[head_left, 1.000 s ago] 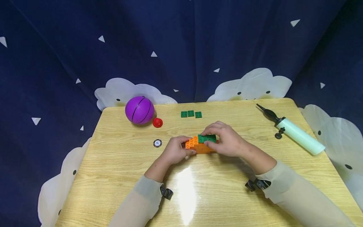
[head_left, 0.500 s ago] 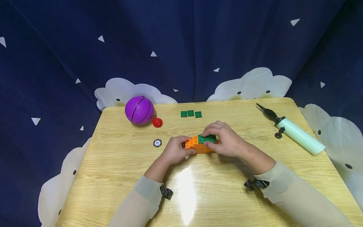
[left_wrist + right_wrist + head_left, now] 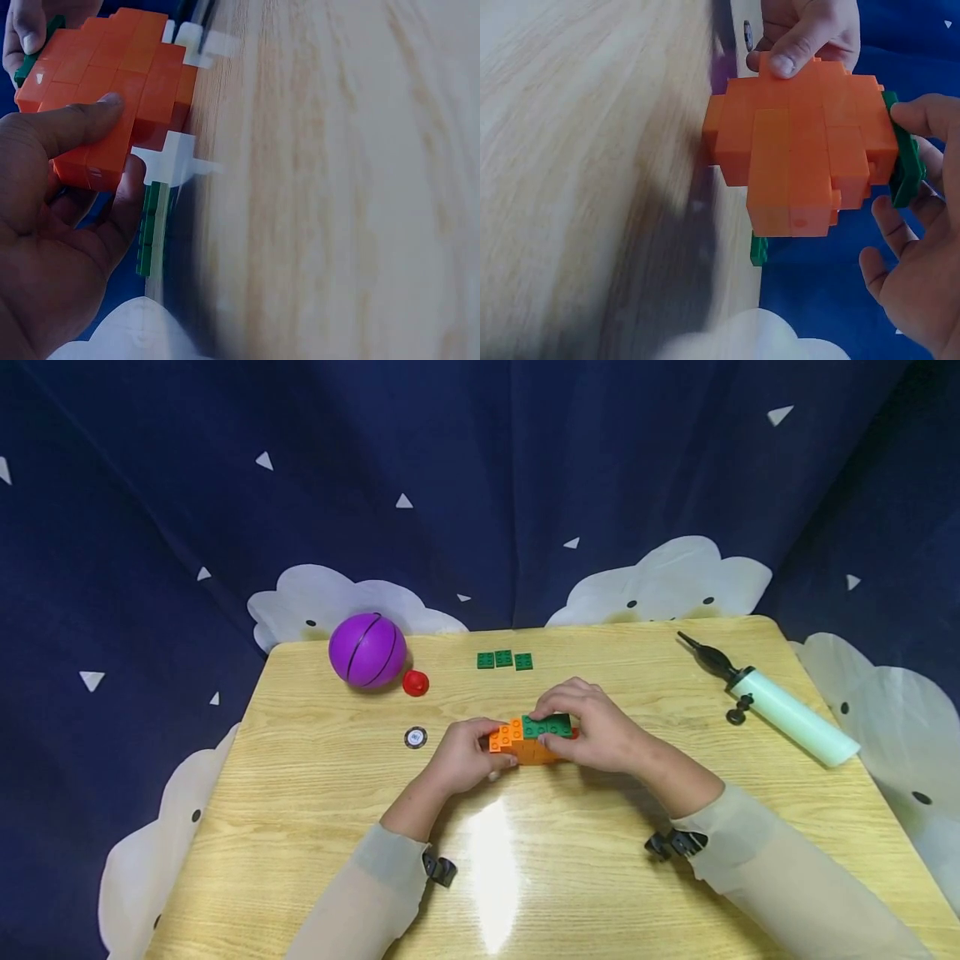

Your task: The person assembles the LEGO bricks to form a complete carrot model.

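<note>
Pressing a green plate onto the top of the orange brick block looks like the step you are in: the block sits on the table near its middle, between your two hands. Your left hand grips the block's left end, thumb laid along its side as the left wrist view shows. Your right hand pinches the green plate at the block's right end, fingers curled over its edge. Whether the plate is fully seated cannot be told; in the right wrist view it lies close along the orange studs. The next move, as I judge it, calls for even downward pressure on the plate while your left hand keeps the block from tipping or sliding. Three more green plates lie in a row towards the far edge, well apart from the block, within reach once this one is down.
</note>
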A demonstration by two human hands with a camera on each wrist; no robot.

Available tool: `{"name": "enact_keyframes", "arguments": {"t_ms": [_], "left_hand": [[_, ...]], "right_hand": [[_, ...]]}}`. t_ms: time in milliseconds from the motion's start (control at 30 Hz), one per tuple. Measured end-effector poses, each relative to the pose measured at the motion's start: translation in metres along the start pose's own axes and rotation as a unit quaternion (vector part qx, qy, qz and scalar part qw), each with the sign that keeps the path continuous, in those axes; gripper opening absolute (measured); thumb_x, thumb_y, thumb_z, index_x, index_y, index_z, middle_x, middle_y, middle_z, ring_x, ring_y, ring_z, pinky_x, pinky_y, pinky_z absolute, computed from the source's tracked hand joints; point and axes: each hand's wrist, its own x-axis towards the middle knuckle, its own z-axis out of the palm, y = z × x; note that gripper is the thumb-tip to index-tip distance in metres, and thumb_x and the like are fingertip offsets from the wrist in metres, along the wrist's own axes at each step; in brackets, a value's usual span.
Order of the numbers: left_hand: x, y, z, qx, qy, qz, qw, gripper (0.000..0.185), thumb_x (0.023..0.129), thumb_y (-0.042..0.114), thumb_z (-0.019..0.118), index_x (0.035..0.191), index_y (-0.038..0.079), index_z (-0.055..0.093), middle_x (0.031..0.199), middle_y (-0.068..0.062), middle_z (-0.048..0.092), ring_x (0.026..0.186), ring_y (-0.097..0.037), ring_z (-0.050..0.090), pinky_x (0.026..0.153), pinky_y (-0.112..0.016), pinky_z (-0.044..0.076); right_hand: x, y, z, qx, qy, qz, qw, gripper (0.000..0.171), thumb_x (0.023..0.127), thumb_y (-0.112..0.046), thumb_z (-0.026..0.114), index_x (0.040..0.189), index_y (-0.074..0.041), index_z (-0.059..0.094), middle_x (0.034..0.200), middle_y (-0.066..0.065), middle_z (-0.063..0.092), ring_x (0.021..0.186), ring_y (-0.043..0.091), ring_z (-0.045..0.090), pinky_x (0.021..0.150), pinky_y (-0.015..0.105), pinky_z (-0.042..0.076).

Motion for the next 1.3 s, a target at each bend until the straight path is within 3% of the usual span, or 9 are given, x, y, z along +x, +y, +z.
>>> {"name": "enact_keyframes", "arguments": {"t_ms": [300, 500, 667, 1000, 1300], "left_hand": [[0.000, -0.001, 0.000, -0.002, 0.000, 0.005, 1.0000, 0.042, 0.082, 0.017, 0.089, 0.122, 0.009, 0.076, 0.113, 0.000, 0.074, 0.096, -0.012, 0.068, 0.084, -0.031, 0.058], [0.001, -0.001, 0.000, 0.002, 0.000, 0.004, 1.0000, 0.041, 0.082, 0.017, 0.089, 0.121, 0.010, 0.077, 0.113, 0.001, 0.074, 0.097, -0.013, 0.067, 0.087, -0.033, 0.056], [0.001, -0.001, 0.000, 0.006, 0.002, 0.010, 0.9999, 0.041, 0.082, 0.018, 0.089, 0.120, 0.012, 0.077, 0.115, 0.000, 0.074, 0.099, -0.014, 0.067, 0.089, -0.035, 0.056], [0.000, -0.001, 0.000, 0.017, 0.004, 0.008, 0.9998, 0.041, 0.082, 0.019, 0.090, 0.120, 0.011, 0.077, 0.117, 0.000, 0.074, 0.102, -0.015, 0.067, 0.093, -0.036, 0.054], [0.000, 0.000, 0.000, 0.018, 0.006, 0.009, 0.9998, 0.042, 0.082, 0.019, 0.090, 0.121, 0.010, 0.077, 0.119, -0.002, 0.074, 0.105, -0.016, 0.067, 0.095, -0.036, 0.054]], "right_hand": [[0.000, 0.015, 0.002, 0.053, 0.002, -0.010, 0.999, 0.028, 0.086, -0.017, 0.084, 0.111, -0.022, 0.074, 0.117, -0.006, 0.069, 0.113, 0.020, 0.056, 0.096, 0.046, 0.048], [0.001, 0.018, 0.001, 0.115, -0.022, 0.028, 0.993, 0.025, 0.092, -0.019, 0.081, 0.115, -0.024, 0.073, 0.120, -0.006, 0.068, 0.118, 0.021, 0.055, 0.101, 0.054, 0.045], [0.006, 0.022, 0.000, 0.152, -0.010, 0.059, 0.987, 0.017, 0.099, -0.018, 0.073, 0.116, -0.017, 0.074, 0.120, -0.002, 0.069, 0.119, 0.023, 0.057, 0.104, 0.059, 0.043], [0.020, 0.032, 0.002, 0.141, -0.003, 0.084, 0.987, 0.018, 0.104, -0.021, 0.065, 0.118, -0.014, 0.074, 0.118, 0.000, 0.070, 0.113, 0.021, 0.060, 0.100, 0.056, 0.044], [0.034, 0.047, 0.004, 0.110, 0.012, 0.144, 0.983, 0.026, 0.104, -0.030, 0.065, 0.120, -0.012, 0.073, 0.122, 0.002, 0.071, 0.116, 0.024, 0.061, 0.100, 0.049, 0.046]]}}
